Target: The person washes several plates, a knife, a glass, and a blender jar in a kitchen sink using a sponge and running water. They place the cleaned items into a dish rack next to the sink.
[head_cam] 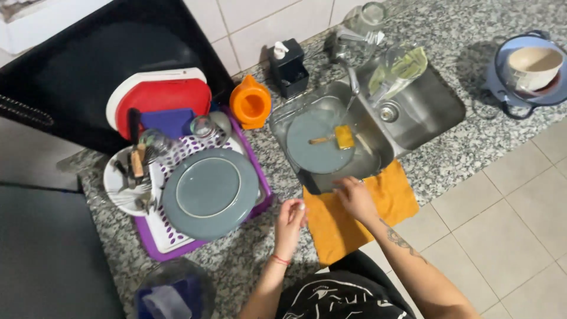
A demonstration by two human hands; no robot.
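Observation:
My left hand (290, 220) hovers over the granite counter just right of the purple drying rack (261, 204), fingers loosely curled, holding nothing I can make out. My right hand (354, 197) rests at the front rim of the steel sink (378, 155), on the orange cloth (390, 198), fingers spread, empty. A grey plate (209, 191) lies on the rack. Inside the sink lies a second grey plate (318, 155) with a yellow sponge (344, 136) and a wooden-handled utensil (320, 140) on top.
An orange jug (251, 104) and a black soap dispenser (288, 67) stand behind the sink. Red and white boards (159, 94), glasses and cutlery fill the rack's back. A clear container (397, 70) sits in the sink. A blue pot (528, 65) holds a bowl at right.

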